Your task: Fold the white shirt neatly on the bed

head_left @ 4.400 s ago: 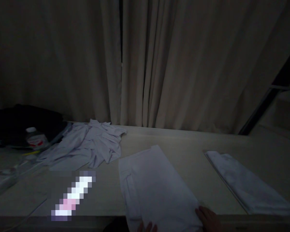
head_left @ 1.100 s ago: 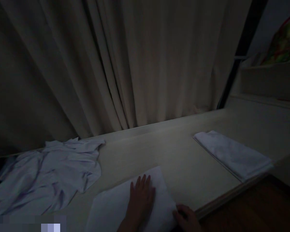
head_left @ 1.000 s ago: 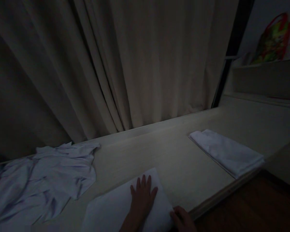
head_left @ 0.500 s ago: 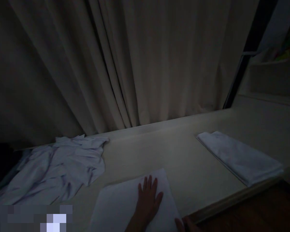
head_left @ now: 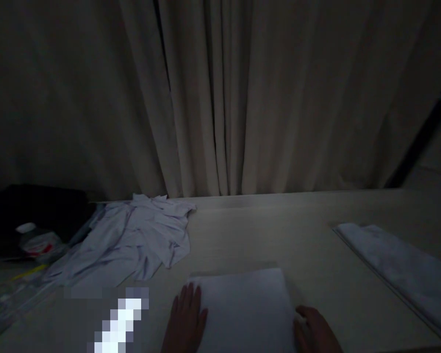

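Note:
A folded white cloth lies flat on the pale table at the near edge. My left hand rests flat, fingers together, against the cloth's left edge. At the cloth's lower right corner sits my right hand, fingers curled at the edge; whether it pinches the fabric is unclear in the dim light.
A crumpled white garment lies to the left. A second folded white cloth lies at the right. A plastic bottle and dark bag sit far left. Beige curtains hang behind the table.
The cloth looks squarer and more compact than before. My left hand slid from on top of it to its left edge; my right hand stays at its right corner. The view swung left.

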### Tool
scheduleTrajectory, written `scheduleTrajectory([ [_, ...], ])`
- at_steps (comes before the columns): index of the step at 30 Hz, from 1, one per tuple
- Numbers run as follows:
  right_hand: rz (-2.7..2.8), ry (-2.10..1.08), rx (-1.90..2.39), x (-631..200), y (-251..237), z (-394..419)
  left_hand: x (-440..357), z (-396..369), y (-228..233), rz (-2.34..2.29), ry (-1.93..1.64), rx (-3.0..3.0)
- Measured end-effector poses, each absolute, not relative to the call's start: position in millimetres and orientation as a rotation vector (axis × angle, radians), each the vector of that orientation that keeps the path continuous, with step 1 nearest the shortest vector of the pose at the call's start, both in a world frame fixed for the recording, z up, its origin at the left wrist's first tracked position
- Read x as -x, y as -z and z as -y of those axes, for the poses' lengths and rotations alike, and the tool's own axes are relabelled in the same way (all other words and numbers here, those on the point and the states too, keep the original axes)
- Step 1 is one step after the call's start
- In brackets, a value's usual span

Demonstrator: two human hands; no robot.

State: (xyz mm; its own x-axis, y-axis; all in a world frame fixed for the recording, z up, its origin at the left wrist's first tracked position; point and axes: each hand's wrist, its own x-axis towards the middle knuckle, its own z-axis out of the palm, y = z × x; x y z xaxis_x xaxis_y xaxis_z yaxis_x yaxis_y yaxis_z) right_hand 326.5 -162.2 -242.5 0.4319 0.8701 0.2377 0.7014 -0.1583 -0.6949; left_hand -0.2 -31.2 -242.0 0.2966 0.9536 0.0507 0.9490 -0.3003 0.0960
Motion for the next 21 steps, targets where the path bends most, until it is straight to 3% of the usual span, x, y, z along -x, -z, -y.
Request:
scheduleTrajectory([
  [5,1.744,-0.210,1.979,-304.1,204.8,89.3,-31.2,14.6,234.2,-1.750,-0.220,-2.515],
  [14,1.926,-0.133,2.166,-310.2,273.7,35.3,-24.6,-6.9,262.1,-1.809,-0.316,-2.562],
  [21,1.960,-0.114,2.231,-308.6,272.4,36.0,-28.5,-8.5,269.1,-1.826,-0.347,-2.610],
])
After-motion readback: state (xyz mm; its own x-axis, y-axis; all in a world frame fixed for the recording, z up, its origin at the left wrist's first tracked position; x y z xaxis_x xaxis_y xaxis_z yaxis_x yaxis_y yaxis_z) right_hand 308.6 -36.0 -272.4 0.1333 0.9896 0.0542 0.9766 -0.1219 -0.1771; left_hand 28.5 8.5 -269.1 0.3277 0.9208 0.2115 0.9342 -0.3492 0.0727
